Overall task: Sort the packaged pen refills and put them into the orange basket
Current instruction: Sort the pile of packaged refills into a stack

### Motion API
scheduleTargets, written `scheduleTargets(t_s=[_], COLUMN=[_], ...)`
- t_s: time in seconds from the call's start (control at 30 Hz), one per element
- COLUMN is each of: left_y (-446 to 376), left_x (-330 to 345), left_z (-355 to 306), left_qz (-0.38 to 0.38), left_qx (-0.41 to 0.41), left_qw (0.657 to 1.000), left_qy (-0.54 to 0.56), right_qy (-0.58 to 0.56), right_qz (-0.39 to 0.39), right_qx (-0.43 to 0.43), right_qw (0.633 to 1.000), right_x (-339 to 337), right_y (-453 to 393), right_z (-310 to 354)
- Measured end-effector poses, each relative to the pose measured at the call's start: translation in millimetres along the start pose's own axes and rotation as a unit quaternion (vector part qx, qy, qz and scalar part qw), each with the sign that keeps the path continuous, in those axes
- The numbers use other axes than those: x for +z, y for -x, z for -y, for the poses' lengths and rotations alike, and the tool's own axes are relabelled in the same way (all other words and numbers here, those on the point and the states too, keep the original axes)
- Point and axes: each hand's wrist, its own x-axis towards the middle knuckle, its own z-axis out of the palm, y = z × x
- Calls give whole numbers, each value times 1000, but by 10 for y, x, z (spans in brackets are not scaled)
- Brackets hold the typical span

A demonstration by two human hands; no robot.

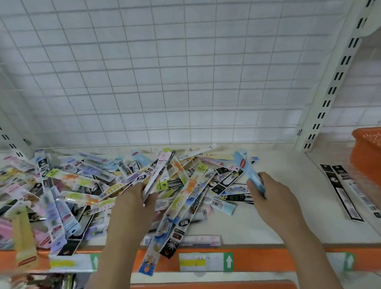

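Nearest me: orange shelf lip (253,263) with price labels; a few packs from the pile hang over it on the left.

Left hand (134,204): fingers curled round the lower end of a white-edged refill pack (159,174), thumb side up. The pack angles up and away over the heap, so I judge it's lifted clear to read the print and decide its group.

Right hand (268,191): fingers wrapped round a blue refill pack (249,171), top end pointing away from me. Held off the shelf, on the basket side, probably next to go in.

Between and behind the hands: main pile of packaged refills (88,189), criss-crossed in mixed colours, spread from far left to about centre. Unsorted, most of the job is left.

Right of my right hand: two black packs (344,191) lying flat side by side on bare shelf (286,183), apart from the pile. Looks like a sorted group staged near the basket.

Far right: orange basket (375,156), partly cut off by the frame edge. Contents can't be seen from here.

Behind it all: white wire grid back panel (159,68).
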Motion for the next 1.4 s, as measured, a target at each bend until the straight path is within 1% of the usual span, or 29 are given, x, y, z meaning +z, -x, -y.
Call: scheduleTargets(t_s=[0.1,0.3,0.5,0.67,0.73,0.8,0.9,1.03,1.1,1.17,1.27,1.4], left_y=[-72,-113,-132,-147,-160,-165,-147,-108,-79,-61,-73,-54], left_x=[74,303,489,511,472,403,270,134,86,34,-61,-201], left_z=[-63,-211,-221,-264,-289,-314,-355,-359,-325,-260,-102,128], left_qz=[16,70,101,119,109,89,49,-19,-44,-69,-100,-101], left_qx=[38,77,38,9,13,18,41,51,54,60,32,-18], left_qw=[999,994,994,992,993,996,998,996,995,994,994,995], left_qy=[-10,-12,-21,-32,-36,-17,20,68,72,67,39,20], right_qy=[-31,-60,-62,-58,-54,-55,-43,-33,-16,29,99,129], right_qz=[-7,-16,-12,-8,-3,4,17,33,44,56,73,132], right_qx=[-5,5,13,12,4,-7,-24,-54,-69,-80,-98,-151], right_qw=[999,998,998,998,999,998,999,997,996,995,987,971], right_x=[15,15,16,5,9,11,24,65,82,96,142,292], right_y=[36,82,70,33,30,16,-18,-59,-80,-107,-162,-242], right_z=[52,80,19,-15,-13,-14,5,83,132,191,345,601])
